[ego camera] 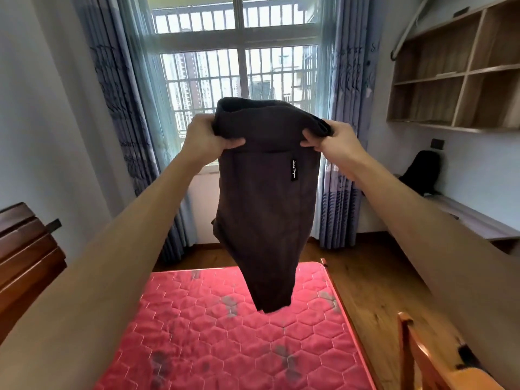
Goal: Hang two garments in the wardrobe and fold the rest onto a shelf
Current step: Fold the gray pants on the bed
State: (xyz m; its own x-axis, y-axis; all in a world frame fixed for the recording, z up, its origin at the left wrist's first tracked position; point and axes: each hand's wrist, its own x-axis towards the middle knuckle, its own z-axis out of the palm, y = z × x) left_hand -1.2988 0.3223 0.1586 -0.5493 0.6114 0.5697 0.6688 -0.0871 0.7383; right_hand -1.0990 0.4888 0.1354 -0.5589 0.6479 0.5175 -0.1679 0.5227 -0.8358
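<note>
Garment held up over the bed; folding step, by the look of it.

Head view: dark garment hangs in the air between the two hands, above the red mattress and seemingly clear of it. Left hand grips the top edge at its left end, fingers curled round the cloth. Right hand pinches the right end likewise. Top edge looks rolled or doubled over; small label faces the camera. No hanger or wardrobe in view, so this is judged one of the pieces to fold, held up for squaring. Next move likely calls for lowering it flat onto the mattress with the top edge level, then folding. Wooden shelves on the right wall, well apart.
</note>
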